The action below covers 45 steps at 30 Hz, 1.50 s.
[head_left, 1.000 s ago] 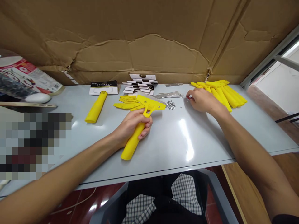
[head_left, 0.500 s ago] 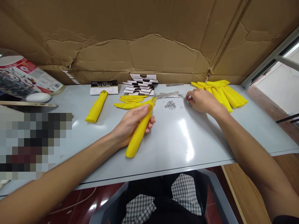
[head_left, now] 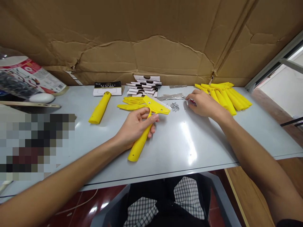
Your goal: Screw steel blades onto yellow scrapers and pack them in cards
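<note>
My left hand (head_left: 141,126) is closed round the handle of a yellow scraper (head_left: 139,143), its wide head turned up with a pale, see-through edge along the top. Two fastener spots show on the head's face. My right hand (head_left: 201,102) rests on the table, fingers closed on a red-handled screwdriver (head_left: 193,102), mostly hidden by the fingers, its thin tip pointing left. Between the hands lies a small heap of screws (head_left: 175,107). Just behind the heap are clear-wrapped metal strips (head_left: 174,97). Flat yellow pieces (head_left: 131,106) lie behind the scraper.
Several yellow scraper handles (head_left: 233,97) are piled at the right back. Another yellow handle (head_left: 100,108) lies at left, by a black-and-white card (head_left: 107,88). White folded cards (head_left: 144,85) are stacked at the back, against cardboard (head_left: 165,56). A plastic jug (head_left: 30,75) stands far left.
My left hand has rolled the scraper, so its head, edge-on before, now faces me. My right hand has shifted very slightly left with the screwdriver.
</note>
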Motion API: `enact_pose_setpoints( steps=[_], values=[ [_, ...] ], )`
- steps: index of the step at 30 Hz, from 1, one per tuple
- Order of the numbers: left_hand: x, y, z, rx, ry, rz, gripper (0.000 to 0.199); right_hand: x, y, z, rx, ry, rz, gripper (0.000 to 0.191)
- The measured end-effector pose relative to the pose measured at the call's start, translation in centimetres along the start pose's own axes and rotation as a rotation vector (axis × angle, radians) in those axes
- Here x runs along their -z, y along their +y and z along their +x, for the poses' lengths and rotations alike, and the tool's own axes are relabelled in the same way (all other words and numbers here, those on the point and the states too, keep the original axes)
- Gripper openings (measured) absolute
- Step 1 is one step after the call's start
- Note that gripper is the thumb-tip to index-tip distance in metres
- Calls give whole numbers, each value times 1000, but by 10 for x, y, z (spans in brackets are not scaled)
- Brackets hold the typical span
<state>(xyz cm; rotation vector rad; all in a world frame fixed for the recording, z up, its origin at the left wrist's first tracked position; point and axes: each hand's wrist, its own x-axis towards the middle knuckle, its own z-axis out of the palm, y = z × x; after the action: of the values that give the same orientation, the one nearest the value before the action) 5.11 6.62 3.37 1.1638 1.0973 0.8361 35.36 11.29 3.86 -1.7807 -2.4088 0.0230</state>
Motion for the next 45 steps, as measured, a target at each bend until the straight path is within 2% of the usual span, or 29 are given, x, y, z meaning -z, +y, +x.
enact_pose_setpoints(
  steps=[6,18,35,39,45],
  values=[
    [2,-2,-1,-35,19,90,18,0,-9,-1,142,75,43,29],
    [-1,-1,-2,-48,-5,141,12,8,-18,-5,159,-72,31,24],
    [-1,2,-6,-64,-33,214,9,4,-14,-2,149,-90,20,21],
    [-2,2,-6,-60,-39,229,9,6,-23,-4,196,14,168,18],
    [-4,1,-6,-61,-47,236,12,2,-64,-14,373,147,531,11]
  ],
)
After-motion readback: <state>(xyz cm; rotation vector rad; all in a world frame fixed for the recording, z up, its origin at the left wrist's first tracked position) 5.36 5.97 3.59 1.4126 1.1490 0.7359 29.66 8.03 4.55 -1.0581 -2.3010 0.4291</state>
